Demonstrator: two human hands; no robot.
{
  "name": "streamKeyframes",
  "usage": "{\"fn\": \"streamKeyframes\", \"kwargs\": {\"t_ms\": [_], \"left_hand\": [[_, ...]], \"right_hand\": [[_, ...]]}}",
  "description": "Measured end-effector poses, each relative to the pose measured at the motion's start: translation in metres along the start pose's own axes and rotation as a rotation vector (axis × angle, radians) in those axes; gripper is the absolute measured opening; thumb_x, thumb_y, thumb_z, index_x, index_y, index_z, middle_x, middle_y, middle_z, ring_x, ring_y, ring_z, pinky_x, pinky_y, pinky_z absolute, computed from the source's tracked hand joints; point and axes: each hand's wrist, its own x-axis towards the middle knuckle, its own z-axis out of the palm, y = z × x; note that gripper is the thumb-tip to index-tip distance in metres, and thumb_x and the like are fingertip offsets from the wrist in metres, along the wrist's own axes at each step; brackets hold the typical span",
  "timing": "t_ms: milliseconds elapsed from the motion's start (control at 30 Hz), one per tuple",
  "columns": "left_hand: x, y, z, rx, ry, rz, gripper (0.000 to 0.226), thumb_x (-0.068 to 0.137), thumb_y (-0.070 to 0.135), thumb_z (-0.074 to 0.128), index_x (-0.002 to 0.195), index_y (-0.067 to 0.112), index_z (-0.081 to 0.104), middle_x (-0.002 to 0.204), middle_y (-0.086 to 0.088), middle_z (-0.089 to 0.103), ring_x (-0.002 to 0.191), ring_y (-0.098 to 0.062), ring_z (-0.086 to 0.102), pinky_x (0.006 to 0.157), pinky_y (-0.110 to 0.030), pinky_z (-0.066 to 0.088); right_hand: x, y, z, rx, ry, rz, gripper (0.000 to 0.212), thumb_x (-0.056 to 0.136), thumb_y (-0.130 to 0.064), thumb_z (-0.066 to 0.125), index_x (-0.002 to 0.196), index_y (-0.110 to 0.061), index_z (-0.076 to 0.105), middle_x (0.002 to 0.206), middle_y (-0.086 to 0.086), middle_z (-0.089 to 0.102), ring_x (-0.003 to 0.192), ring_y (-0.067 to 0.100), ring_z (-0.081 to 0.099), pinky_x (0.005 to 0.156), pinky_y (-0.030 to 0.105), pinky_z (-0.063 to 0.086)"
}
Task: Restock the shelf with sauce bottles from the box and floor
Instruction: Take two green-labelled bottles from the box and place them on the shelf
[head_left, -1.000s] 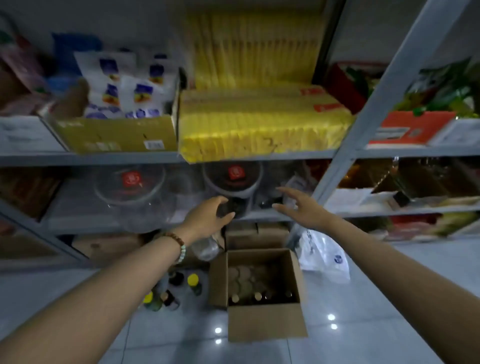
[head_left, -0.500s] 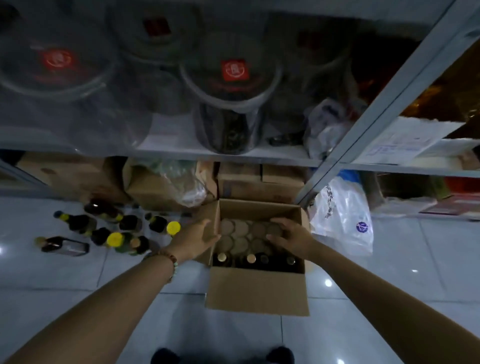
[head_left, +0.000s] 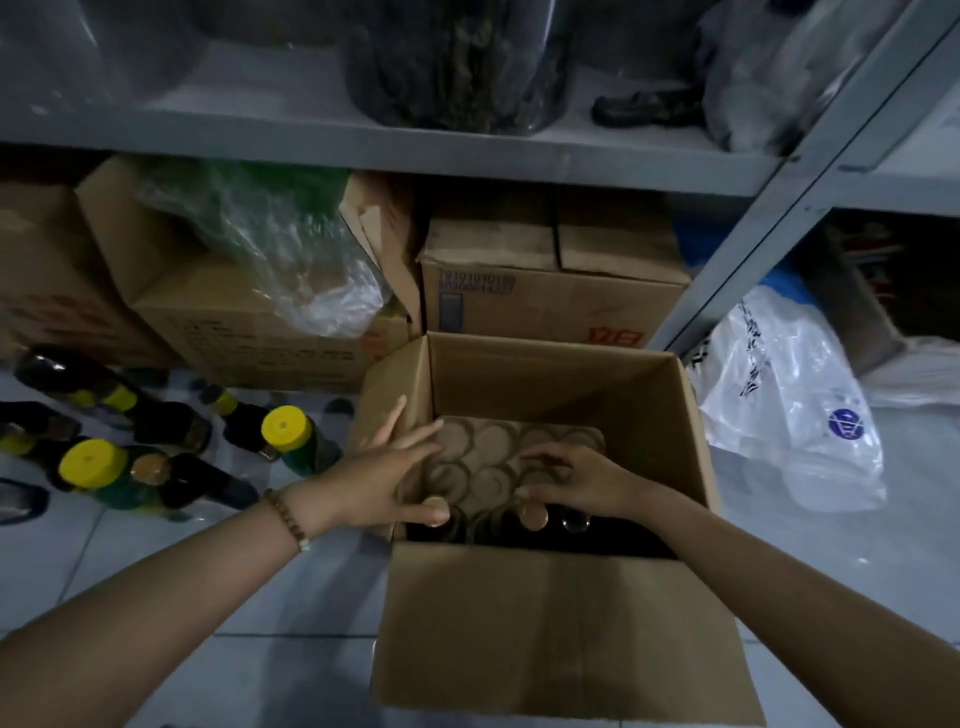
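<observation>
Where the sauce bottles stand: near row of the open cardboard box, upright, gold caps up, so each can be lifted out by the neck.
Floor bottles: left of the box on the tiles, some upright, most lying; yellow caps on several.
Cardboard divider: covers the far part of the box interior. I cannot tell whether bottles remain beneath it.
Left hand: released, fingers straight and spread over the left box wall and divider, thumb against the leftmost gold cap. I judge it steadies the box.
Right hand: fingers curled down onto the divider, thumb beside the next cap. I cannot tell whether it grasps a neck.
Shelf: far, above the box; a jar stands on it.
</observation>
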Motion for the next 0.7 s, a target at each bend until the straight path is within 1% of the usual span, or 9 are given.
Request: {"fn": "streamKeyframes", "kwargs": {"t_ms": [33, 100, 200, 300, 433, 500, 567, 633, 700], "left_hand": [[0.002, -0.002, 0.003, 0.008, 0.013, 0.022, 0.105, 0.059, 0.089, 0.038, 0.147, 0.034, 0.022, 0.152, 0.028, -0.016, 0.132, -0.011, -0.041, 0.114, -0.052, 0.003], [0.004, -0.003, 0.010, 0.021, 0.048, 0.050, 0.100, 0.061, 0.084, 0.045, 0.145, 0.035, 0.026, 0.151, 0.028, -0.016, 0.130, -0.009, -0.044, 0.114, -0.051, 0.002], [0.006, -0.005, 0.018, 0.008, 0.107, 0.056, 0.090, 0.064, 0.075, 0.057, 0.142, 0.038, 0.031, 0.152, 0.027, -0.009, 0.129, -0.007, -0.045, 0.115, -0.051, 0.001], [0.005, -0.007, 0.020, 0.008, 0.117, 0.063, 0.082, 0.062, 0.072, 0.062, 0.135, 0.041, 0.041, 0.151, 0.027, -0.005, 0.129, -0.008, -0.045, 0.114, -0.050, -0.001], [0.007, -0.001, 0.017, 0.056, 0.162, 0.067, 0.050, 0.069, 0.067, 0.061, 0.112, 0.044, 0.061, 0.154, 0.023, -0.003, 0.132, -0.009, -0.040, 0.112, -0.042, -0.012], [0.014, 0.003, 0.015, 0.154, 0.203, 0.088, 0.047, 0.074, 0.068, 0.053, 0.112, 0.042, 0.063, 0.155, 0.020, 0.006, 0.136, -0.007, -0.030, 0.109, -0.033, -0.018], [0.023, 0.007, 0.011, 0.190, 0.198, 0.081, 0.049, 0.080, 0.064, 0.050, 0.120, 0.037, 0.059, 0.152, 0.019, 0.022, 0.139, -0.005, -0.016, 0.108, -0.028, -0.016], [0.035, 0.011, 0.008, 0.212, 0.174, 0.057, 0.050, 0.085, 0.060, 0.046, 0.125, 0.030, 0.055, 0.148, 0.012, 0.036, 0.144, -0.009, 0.002, 0.112, -0.027, -0.008], [0.048, 0.015, 0.004, 0.214, 0.157, 0.015, 0.043, 0.090, 0.054, 0.045, 0.120, 0.025, 0.057, 0.136, 0.002, 0.052, 0.138, -0.016, 0.027, 0.114, -0.027, 0.006]], "right_hand": [[0.001, 0.001, 0.001, -0.026, -0.028, -0.018, 0.052, 0.084, -0.038, 0.068, 0.131, -0.027, 0.050, 0.129, -0.009, 0.050, 0.121, 0.007, 0.048, 0.097, 0.016, 0.041], [0.002, 0.001, 0.003, -0.049, -0.093, -0.044, 0.050, 0.086, -0.036, 0.066, 0.133, -0.027, 0.049, 0.129, -0.010, 0.048, 0.120, 0.005, 0.046, 0.093, 0.012, 0.039], [0.003, 0.005, 0.006, -0.063, -0.185, -0.073, 0.051, 0.086, -0.036, 0.066, 0.133, -0.029, 0.047, 0.128, -0.013, 0.049, 0.121, 0.003, 0.046, 0.091, 0.009, 0.039], [0.005, 0.011, 0.008, -0.080, -0.245, -0.083, 0.053, 0.082, -0.041, 0.069, 0.130, -0.033, 0.049, 0.131, -0.016, 0.050, 0.123, 0.002, 0.046, 0.102, 0.017, 0.037], [0.004, 0.018, 0.011, -0.100, -0.213, -0.132, 0.048, 0.078, -0.041, 0.073, 0.122, -0.030, 0.060, 0.122, -0.015, 0.059, 0.115, 0.000, 0.052, 0.102, 0.022, 0.040], [0.003, 0.021, 0.011, -0.081, -0.175, -0.159, 0.044, 0.077, -0.041, 0.074, 0.117, -0.028, 0.064, 0.116, -0.013, 0.064, 0.109, 0.000, 0.056, 0.101, 0.023, 0.043], [0.004, 0.022, 0.011, -0.070, -0.156, -0.201, 0.037, 0.078, -0.040, 0.073, 0.112, -0.026, 0.067, 0.108, -0.014, 0.067, 0.103, -0.001, 0.059, 0.094, 0.022, 0.046], [0.005, 0.022, 0.009, -0.053, -0.138, -0.249, 0.023, 0.081, -0.036, 0.072, 0.101, -0.026, 0.069, 0.092, -0.019, 0.067, 0.091, -0.002, 0.061, 0.080, 0.018, 0.045], [0.009, 0.021, 0.006, -0.019, -0.086, -0.277, 0.014, 0.084, -0.032, 0.069, 0.095, -0.024, 0.068, 0.081, -0.020, 0.065, 0.079, -0.003, 0.060, 0.072, 0.015, 0.044]]}}
